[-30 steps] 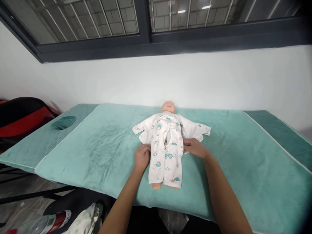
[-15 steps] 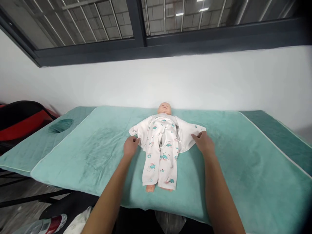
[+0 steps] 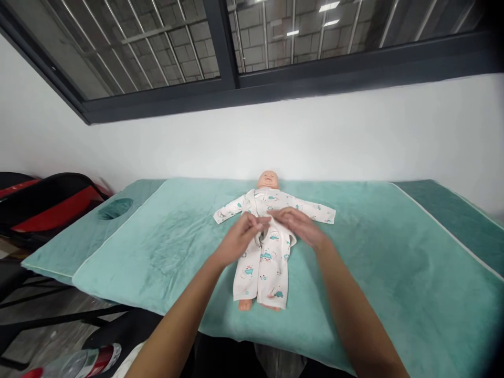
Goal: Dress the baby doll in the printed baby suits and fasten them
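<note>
A baby doll (image 3: 269, 179) lies on its back, head toward the wall, dressed in a white printed baby top (image 3: 311, 208) and matching trousers (image 3: 272, 268). Both sleeves spread outward, and the feet show below the trouser legs. My left hand (image 3: 242, 236) is over the doll's middle, fingers curled and pinched together at the front edge of the top; the fingertips are slightly blurred. Facing it, my right hand (image 3: 298, 224) lies over the top's front flap with its fingers stretched out. The flap's lower corner is folded, and the hands hide part of the waist.
The doll is on a green padded massage bed (image 3: 165, 257) with a face hole (image 3: 115, 209) at left. Black-and-red chairs (image 3: 59, 205) stand beyond that end. A plastic bottle (image 3: 84, 362) is at lower left. The white wall (image 3: 220, 142) and window frame (image 3: 157, 100) border the back.
Both hands have moved inward from the doll's sides to its middle, bringing the top's front flaps over the trousers' upper part. My right fingers have straightened. The view has shifted slightly.
</note>
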Available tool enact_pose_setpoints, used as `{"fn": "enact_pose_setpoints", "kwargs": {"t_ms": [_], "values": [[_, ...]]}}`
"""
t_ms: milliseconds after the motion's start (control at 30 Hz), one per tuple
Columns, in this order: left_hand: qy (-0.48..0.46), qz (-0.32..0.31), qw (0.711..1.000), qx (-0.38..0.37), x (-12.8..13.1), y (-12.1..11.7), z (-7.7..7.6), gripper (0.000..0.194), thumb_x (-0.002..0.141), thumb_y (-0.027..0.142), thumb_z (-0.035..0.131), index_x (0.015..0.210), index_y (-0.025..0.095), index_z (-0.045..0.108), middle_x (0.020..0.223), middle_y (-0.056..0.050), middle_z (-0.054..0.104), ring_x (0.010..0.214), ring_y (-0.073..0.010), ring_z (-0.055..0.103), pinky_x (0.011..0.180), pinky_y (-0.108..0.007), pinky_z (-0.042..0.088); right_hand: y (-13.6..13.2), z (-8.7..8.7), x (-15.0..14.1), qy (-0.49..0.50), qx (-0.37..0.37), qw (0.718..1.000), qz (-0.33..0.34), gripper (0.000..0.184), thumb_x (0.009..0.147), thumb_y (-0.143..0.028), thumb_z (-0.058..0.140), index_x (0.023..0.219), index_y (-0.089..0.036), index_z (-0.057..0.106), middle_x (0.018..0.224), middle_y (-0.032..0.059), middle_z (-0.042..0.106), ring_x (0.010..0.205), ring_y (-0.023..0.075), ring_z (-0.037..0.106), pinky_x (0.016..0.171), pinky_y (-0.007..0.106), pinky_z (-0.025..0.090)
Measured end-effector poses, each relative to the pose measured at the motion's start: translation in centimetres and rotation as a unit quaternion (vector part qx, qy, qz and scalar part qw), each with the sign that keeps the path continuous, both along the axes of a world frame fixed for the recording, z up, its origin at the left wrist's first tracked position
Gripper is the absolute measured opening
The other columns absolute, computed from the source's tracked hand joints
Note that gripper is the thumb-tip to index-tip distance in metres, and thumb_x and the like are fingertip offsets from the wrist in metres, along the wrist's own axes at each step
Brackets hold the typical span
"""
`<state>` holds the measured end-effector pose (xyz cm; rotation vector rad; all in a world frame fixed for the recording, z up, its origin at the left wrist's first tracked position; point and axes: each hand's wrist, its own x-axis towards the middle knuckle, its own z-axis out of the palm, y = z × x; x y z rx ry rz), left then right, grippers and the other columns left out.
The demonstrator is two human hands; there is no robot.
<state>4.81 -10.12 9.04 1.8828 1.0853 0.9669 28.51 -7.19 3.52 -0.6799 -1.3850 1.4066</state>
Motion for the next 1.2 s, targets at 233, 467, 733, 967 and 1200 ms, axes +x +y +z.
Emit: {"fn": "enact_pose_setpoints", "kwargs": {"t_ms": [233,467,733,967,1200], "values": [[0.205,-0.046,0.971,0.116,0.5,-5.6,-3.6,0.013,0.094,0.037,0.055,0.098,0.025,0.056,0.113,-0.006,0.066,0.108,-0.0235,0.060,0.092,-0.041,0.048,-0.7,-2.2,0.9,0.039,-0.044,0.991,-0.117,0.029,0.086,-0.050,0.062,0.088,-0.021,0.060,0.103,0.0064,0.071,0.078,0.0157,0.064,0.062,0.025,0.046],[0.419,-0.096,0.878,0.208,1.8,-11.7,-5.8,0.011,0.095,0.023,0.051,0.092,0.020,0.062,0.099,-0.006,0.063,0.097,-0.0252,0.056,0.082,-0.041,0.045,0.1,-3.2,0.2,-0.113,-0.052,0.991,-0.057,0.036,0.085,-0.053,0.064,0.072,-0.020,0.063,0.067,0.0005,0.064,0.061,0.0125,0.057,0.060,0.025,0.041],[0.224,-0.208,0.949,0.082,-0.8,-12.3,-3.8,0.015,0.094,0.035,0.057,0.099,0.023,0.065,0.093,-0.003,0.067,0.090,-0.0169,0.061,0.081,-0.030,0.046,-0.8,-2.8,0.8,-0.146,-0.049,0.986,0.069,0.036,0.085,-0.053,0.066,0.077,-0.018,0.070,0.072,0.0040,0.072,0.064,0.0151,0.062,0.061,0.026,0.042],[0.011,0.147,0.988,0.056,-3.0,0.8,-2.8,0.020,0.091,0.036,0.053,0.096,0.022,0.066,0.103,-0.005,0.069,0.094,-0.0184,0.063,0.079,-0.029,0.049,-0.2,-3.4,-0.4,-0.068,-0.018,0.993,-0.097,0.029,0.085,-0.049,0.066,0.080,-0.020,0.068,0.072,0.0012,0.066,0.067,0.0141,0.058,0.065,0.027,0.044],[0.167,0.232,0.958,-0.014,-0.5,13.9,-3.0,0.032,0.087,0.047,0.055,0.084,0.019,0.071,0.088,-0.008,0.073,0.083,-0.0226,0.064,0.075,-0.032,0.044,0.7,-4.6,-0.3,-0.057,-0.025,0.994,-0.095,0.022,0.086,-0.043,0.066,0.088,-0.021,0.068,0.075,0.0014,0.064,0.068,0.0154,0.057,0.067,0.030,0.045]]}}
